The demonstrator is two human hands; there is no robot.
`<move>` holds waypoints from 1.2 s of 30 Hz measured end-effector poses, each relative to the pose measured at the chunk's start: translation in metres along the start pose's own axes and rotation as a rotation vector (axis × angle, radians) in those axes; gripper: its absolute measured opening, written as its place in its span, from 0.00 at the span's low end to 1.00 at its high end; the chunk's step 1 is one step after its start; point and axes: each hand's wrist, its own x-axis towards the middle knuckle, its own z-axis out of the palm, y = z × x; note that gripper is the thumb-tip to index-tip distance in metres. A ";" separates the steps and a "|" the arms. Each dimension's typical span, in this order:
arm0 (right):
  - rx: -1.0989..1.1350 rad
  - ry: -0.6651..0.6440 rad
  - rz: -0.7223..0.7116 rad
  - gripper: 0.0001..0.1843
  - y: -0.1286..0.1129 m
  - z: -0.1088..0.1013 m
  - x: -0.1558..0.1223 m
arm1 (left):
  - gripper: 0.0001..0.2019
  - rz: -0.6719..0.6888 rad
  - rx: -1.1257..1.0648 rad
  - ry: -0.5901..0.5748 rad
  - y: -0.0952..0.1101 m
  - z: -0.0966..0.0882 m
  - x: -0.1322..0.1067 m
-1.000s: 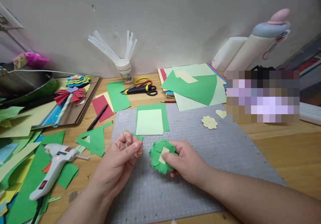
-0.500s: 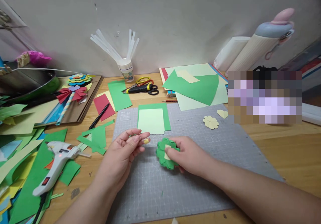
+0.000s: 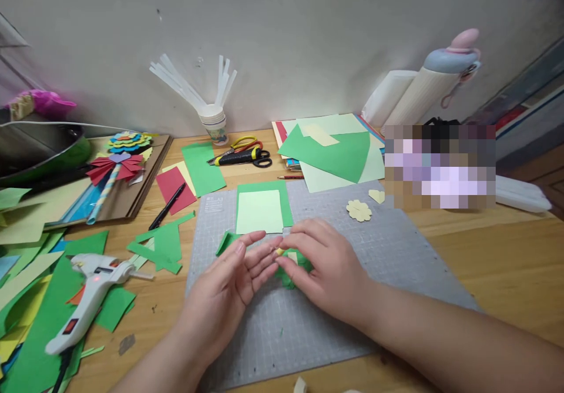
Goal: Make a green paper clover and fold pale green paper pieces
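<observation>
At the far left a white glue gun [image 3: 90, 290] is lying on green paper scraps [image 3: 158, 246], on the wooden worktop [image 3: 484, 252]. Further right, on the grey cutting mat [image 3: 352, 299], the left hand [image 3: 229, 290] is resting palm up with its fingers spread open – it is gripping nothing, and its fingertips are reaching toward a small yellow piece [image 3: 279, 252]. The right hand [image 3: 324, 266] is lying over the green paper flower [image 3: 288, 275], covering most of it and pressing it on the mat; its fingertips are meeting the left ones at the yellow piece. Behind the hands a light green sheet [image 3: 259, 211] is lying on a darker one. To the right, a pale yellow flower cutout [image 3: 358, 210] is sitting on the mat, well apart.
</observation>
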 end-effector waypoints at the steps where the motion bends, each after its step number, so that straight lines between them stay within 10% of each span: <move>1: -0.009 0.000 0.028 0.06 -0.001 0.002 -0.001 | 0.16 -0.004 -0.017 -0.039 -0.003 0.001 -0.001; 9: -0.078 0.004 0.139 0.05 0.000 0.002 0.001 | 0.20 0.064 -0.053 -0.270 -0.017 0.002 -0.007; 21: 0.289 0.130 0.196 0.05 0.008 0.005 0.004 | 0.21 0.070 0.074 -0.135 -0.011 -0.002 -0.003; 29: 0.492 0.271 0.030 0.04 0.006 0.001 0.001 | 0.26 -0.077 -0.040 -0.155 -0.005 -0.002 -0.004; 36: 0.460 0.250 -0.104 0.05 0.000 -0.001 -0.003 | 0.26 0.074 0.193 -0.241 -0.009 -0.003 -0.007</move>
